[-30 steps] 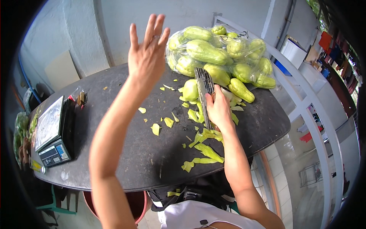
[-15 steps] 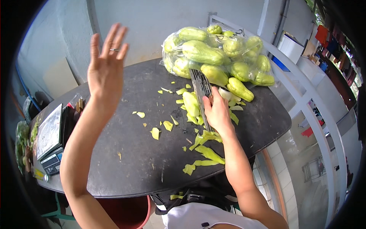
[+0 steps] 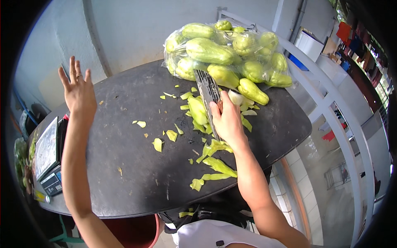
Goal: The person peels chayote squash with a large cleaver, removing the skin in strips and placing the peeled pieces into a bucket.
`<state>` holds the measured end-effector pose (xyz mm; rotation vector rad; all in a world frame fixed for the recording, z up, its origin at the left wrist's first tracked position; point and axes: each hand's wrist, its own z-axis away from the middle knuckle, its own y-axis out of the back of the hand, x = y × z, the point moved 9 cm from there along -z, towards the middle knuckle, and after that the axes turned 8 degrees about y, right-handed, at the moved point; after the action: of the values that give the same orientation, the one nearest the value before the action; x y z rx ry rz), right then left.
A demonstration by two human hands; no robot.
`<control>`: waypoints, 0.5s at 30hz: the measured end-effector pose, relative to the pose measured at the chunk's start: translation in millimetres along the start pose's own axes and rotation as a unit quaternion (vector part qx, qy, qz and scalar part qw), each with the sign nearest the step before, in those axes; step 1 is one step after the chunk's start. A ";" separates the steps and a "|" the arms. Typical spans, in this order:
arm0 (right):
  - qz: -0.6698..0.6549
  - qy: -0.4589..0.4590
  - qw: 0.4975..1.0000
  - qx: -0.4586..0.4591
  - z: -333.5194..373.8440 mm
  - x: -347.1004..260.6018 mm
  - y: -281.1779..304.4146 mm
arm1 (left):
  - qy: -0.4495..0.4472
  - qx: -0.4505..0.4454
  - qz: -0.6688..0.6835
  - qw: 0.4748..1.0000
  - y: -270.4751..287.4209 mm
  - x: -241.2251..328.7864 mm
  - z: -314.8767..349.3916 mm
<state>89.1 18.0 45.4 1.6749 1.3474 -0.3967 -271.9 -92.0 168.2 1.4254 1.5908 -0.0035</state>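
Note:
My right hand (image 3: pixel 228 122) is closed around the handle of a cleaver (image 3: pixel 208 89), its wide, dark-streaked blade pointing away from me. Directly left of the blade lies a pale green chayote (image 3: pixel 197 109) among cut peels. My left hand (image 3: pixel 80 97) is raised over the table's left side, fingers spread, with a ring on one finger and nothing held. Beyond the cleaver a clear plastic bag (image 3: pixel 229 68) bulges with several chayotes. One whole chayote (image 3: pixel 253 91) rests in front of the bag, near a whitish peeled piece (image 3: pixel 235 97). Long green peels (image 3: pixel 219 165) lie beside my right wrist.
A black scale with a metal plate (image 3: pixel 46 144) stands at the dark table's (image 3: pixel 140 177) left end. Loose peel scraps (image 3: pixel 157 144) dot the tabletop. A red bucket (image 3: pixel 157 231) is below the near edge. Grey railing (image 3: pixel 339 128) runs along the right; a wall stands behind.
My left hand has moved left and lower, fingers still spread. My right hand keeps its grip on the cleaver in nearly the same spot; the whole view has shifted slightly.

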 end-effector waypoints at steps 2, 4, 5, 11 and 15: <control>0.004 0.010 1.000 -0.004 -0.4 -2.7 2.3 | -0.037 0.086 0.132 0.987 30.5 11.1 26.1; 0.015 0.010 1.000 -0.005 -0.4 -2.2 2.1 | -0.027 0.113 0.128 0.985 51.3 20.4 44.6; 0.004 0.008 1.000 0.003 0.5 -1.3 3.7 | -0.036 0.097 0.184 0.978 63.9 24.3 54.2; -0.007 0.012 1.000 0.011 2.9 -6.3 6.1 | -0.045 0.091 0.345 0.933 66.2 42.6 69.5; -0.013 0.017 1.000 0.015 4.3 -3.0 8.5 | -0.074 -0.075 0.493 0.863 54.8 52.5 66.7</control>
<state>96.9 12.9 49.1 1.6967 1.3955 -0.4059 -180.4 -72.5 130.2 1.9046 0.5765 0.5826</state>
